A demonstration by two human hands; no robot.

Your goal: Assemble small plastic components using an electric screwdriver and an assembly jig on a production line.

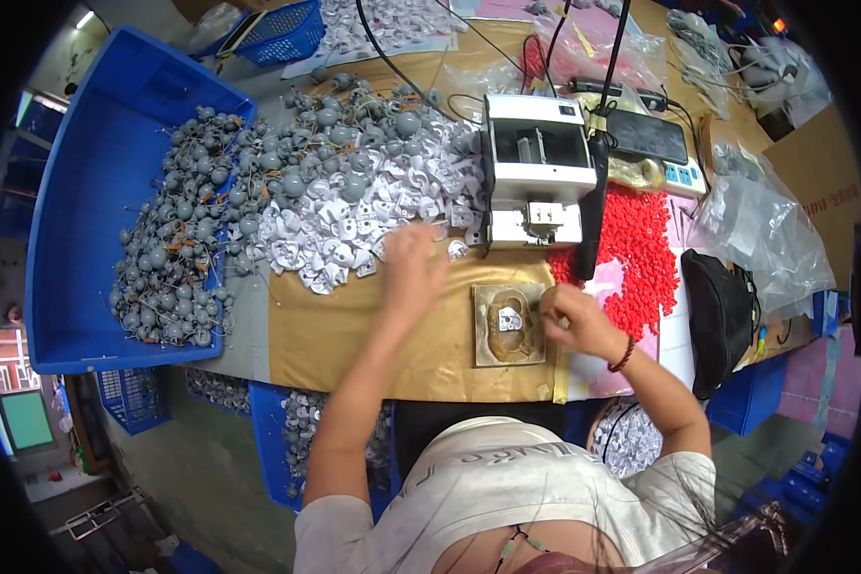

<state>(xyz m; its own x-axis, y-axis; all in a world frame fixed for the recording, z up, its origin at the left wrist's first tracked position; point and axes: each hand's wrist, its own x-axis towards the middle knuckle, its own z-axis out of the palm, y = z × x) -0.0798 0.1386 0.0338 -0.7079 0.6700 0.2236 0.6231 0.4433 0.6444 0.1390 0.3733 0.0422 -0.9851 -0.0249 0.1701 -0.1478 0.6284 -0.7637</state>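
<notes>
My left hand (413,270), smeared by motion, is at the near edge of a heap of small white plastic parts (354,230). Whether its fingers hold anything cannot be made out. In front of me a square metal plate (485,354) lies on the brown table cover, with an oval ring-shaped recess on it. A single white plastic part (510,319) sits inside that oval. Just right of the plate, my right hand (574,320) is closed with its fingers curled; anything in them is hidden. Many small red parts (641,258) are spread beyond it.
A white-and-black bench machine (538,172) stands behind the plate. At left, a blue bin (77,210) holds grey ball-shaped pieces with wires, which spill onto the table. A black pouch (717,320), plastic bags (765,230) and a power strip (681,175) lie to the right.
</notes>
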